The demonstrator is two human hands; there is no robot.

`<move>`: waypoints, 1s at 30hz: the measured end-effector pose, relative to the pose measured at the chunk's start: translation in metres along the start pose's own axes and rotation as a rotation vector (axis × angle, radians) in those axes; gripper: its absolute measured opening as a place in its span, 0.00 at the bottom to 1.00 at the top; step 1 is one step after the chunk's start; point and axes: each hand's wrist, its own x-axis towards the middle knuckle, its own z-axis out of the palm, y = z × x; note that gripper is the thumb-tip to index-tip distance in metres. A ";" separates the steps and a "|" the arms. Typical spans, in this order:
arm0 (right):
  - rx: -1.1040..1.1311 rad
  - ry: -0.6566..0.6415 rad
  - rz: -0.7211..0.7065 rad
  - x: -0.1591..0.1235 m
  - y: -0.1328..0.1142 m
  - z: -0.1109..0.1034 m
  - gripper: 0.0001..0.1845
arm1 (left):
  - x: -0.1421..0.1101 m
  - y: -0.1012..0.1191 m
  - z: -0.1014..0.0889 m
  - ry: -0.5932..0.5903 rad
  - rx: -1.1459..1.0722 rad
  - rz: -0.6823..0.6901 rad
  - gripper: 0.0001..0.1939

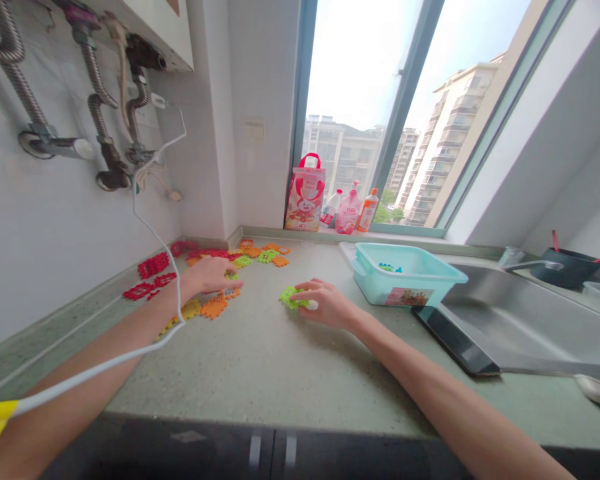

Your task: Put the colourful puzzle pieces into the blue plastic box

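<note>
My right hand [327, 303] is closed with its fingertips and thumb around bright green interlocking plastic blocks [288, 297], low over the countertop [260, 363]. At the pile on the left, my left hand [207, 275] has its thumb and fingers curled about a green interlocking block [231, 275]; part of that grip is hidden. Orange blocks [214, 307] lie just in front of this hand, with yellow blocks [193, 309] beside its wrist. Red blocks [153, 266] sit against the wall, and more green blocks [269, 255] rest behind the hand among orange ones.
A turquoise basin [375, 287] holding a few blue and green pieces stands right of centre. Beside it a dark phone [455, 341] lies along the sink [525, 320]. A white cable [180, 293] hangs across my left forearm. Bottles [349, 212] and a bag [306, 200] line the windowsill.
</note>
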 end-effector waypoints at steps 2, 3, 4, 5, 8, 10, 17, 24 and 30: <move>-0.056 0.033 -0.003 0.000 0.003 -0.009 0.16 | 0.001 -0.001 0.002 0.004 -0.004 0.012 0.29; -0.090 0.053 -0.002 -0.001 0.004 -0.015 0.16 | 0.002 -0.001 0.003 0.007 -0.010 0.016 0.28; -0.128 0.075 0.003 -0.001 0.006 -0.022 0.16 | 0.002 -0.001 0.004 0.011 -0.020 0.019 0.28; -0.168 0.102 0.013 -0.002 0.008 -0.031 0.16 | 0.003 -0.002 0.005 0.014 -0.031 0.019 0.28; -0.287 0.212 0.079 -0.006 0.015 -0.063 0.16 | 0.005 -0.004 0.009 0.025 -0.065 0.021 0.26; -0.360 0.312 0.158 -0.012 0.021 -0.087 0.16 | 0.006 -0.006 0.012 0.036 -0.088 0.033 0.24; -0.652 0.517 0.521 -0.045 0.058 -0.130 0.16 | 0.005 -0.003 0.014 0.049 -0.144 0.075 0.18; -0.714 0.474 0.701 -0.045 0.052 -0.123 0.17 | 0.000 0.005 0.003 0.291 -0.165 0.179 0.16; -0.411 0.477 0.325 -0.009 0.010 -0.080 0.16 | -0.005 0.026 -0.004 0.565 -0.201 0.342 0.15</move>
